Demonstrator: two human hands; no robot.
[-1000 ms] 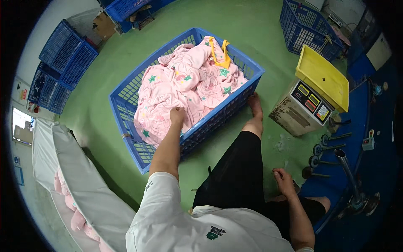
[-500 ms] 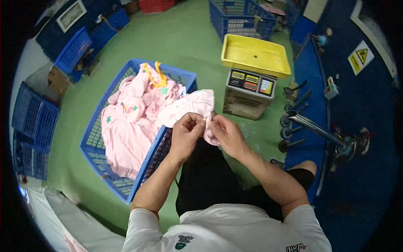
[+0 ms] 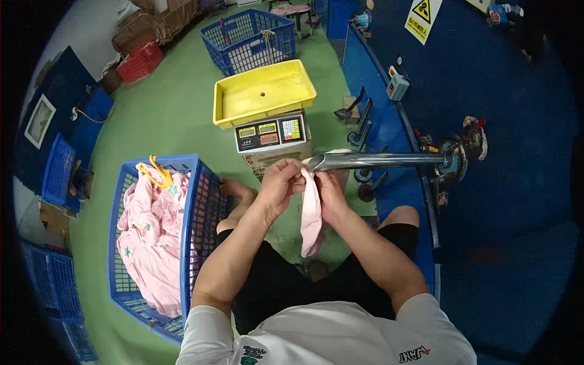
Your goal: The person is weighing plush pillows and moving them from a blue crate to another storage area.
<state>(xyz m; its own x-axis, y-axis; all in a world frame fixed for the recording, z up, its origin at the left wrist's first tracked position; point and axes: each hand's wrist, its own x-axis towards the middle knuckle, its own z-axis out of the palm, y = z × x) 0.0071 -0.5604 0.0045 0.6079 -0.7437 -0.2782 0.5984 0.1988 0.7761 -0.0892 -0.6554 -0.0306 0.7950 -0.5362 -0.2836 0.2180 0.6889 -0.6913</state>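
A soft pink sock-like garment [image 3: 311,219] is pinched between my hands at the slanted open end of a shiny metal tube [image 3: 380,160]. Part of the cloth hangs down in a narrow strip, and more of it shows behind the tube. My left hand [image 3: 281,190] is closed on the garment's edge just left of the tube's mouth. Right beneath the tube, my right hand [image 3: 331,198] grips the cloth too, its fingertips partly hidden. A heap of pink printed garments [image 3: 152,243] lies in the blue basket [image 3: 205,213] at my left, with a yellow strap on top.
Ahead stands a scale [image 3: 271,135] carrying a yellow tray [image 3: 298,91]. Another blue basket [image 3: 243,45] is behind it, and a red crate [image 3: 140,62] sits farther left. The tube juts from a blue machine panel [image 3: 413,213] at right, near several dark pedals [image 3: 360,125].
My view has turned right, away from the basket. Both hands have brought the pink garment from beside the basket to the metal tube's end.
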